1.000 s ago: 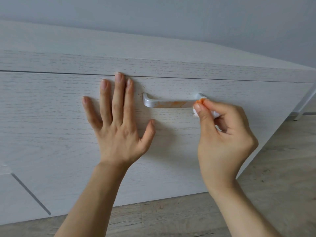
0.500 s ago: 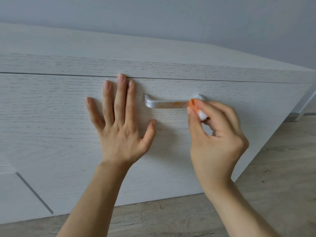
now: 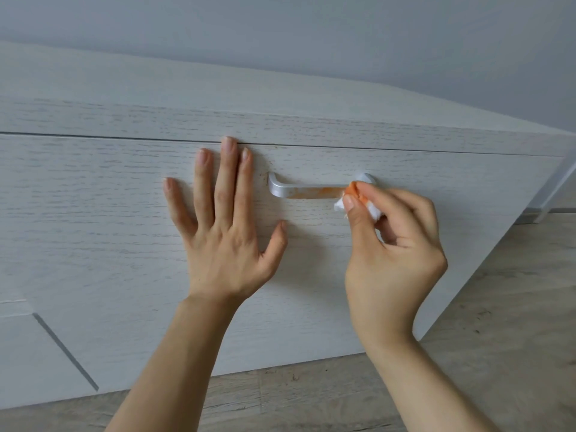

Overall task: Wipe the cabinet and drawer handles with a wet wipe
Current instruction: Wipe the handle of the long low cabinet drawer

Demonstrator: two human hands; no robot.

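— Whitewashed wood grain fills most of the head view: is that the drawer front [image 3: 405,244]?

— Yes, a pale panel below the cabinet's top board [image 3: 280,88], with a thin dark seam between the two. A brushed-metal handle [image 3: 299,190] sits on the panel, and orange smears run along its front face from about the middle toward the right end.

— Where is the wet wipe?

— The wet wipe [image 3: 358,199] is bunched small and pressed against the right end of the handle. Its upper edge is stained orange; the rest shows white on both sides of the thumb.

— Which hand has it?

— The right hand [image 3: 396,244] pinches it between thumb and curled fingers, so the wipe sits at the fingertips, touching the bar. The rest of that hand lies below and right of the handle.

— And the other hand?

— The left hand [image 3: 224,226] lies flat on the drawer front with straight, spread fingers, holding nothing. It is just left of the handle and apart from it; the middle fingertip reaches the seam, and the thumb points up toward the bar's left end without touching it.

— So the handle lies between the two hands?

— Yes, with only the right one meeting it, through the wipe.

— Anything else in that view?

— A grey wall [image 3: 311,32] above the cabinet, and a wood-plank floor [image 3: 514,307] below and to the right. A slanted dark groove [image 3: 65,350] crosses the lower left panel.
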